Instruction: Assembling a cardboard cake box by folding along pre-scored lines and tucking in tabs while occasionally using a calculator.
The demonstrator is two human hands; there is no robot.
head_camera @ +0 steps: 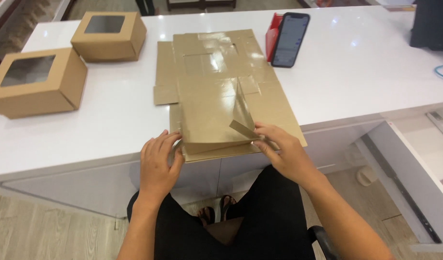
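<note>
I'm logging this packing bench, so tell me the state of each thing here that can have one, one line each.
Top box blank: partly folded, one panel raised, on the stack.
Stack of flat blanks: unfolded, lying flat on the white counter.
Nearer window box: assembled, closed.
Farther window box: assembled, closed.
Phone: screen lit, propped against a red stand.
Left hand: gripping the blank's near left edge.
Right hand: pinching a small flap.

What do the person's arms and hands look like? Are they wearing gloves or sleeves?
No gloves and no sleeves in view. The left hand and the right hand are both bare, and so are the forearms right down to the bottom of the picture. I see no rings, watch or bracelets on either. The only clothing in view is black, covering the lap between the arms.
</note>
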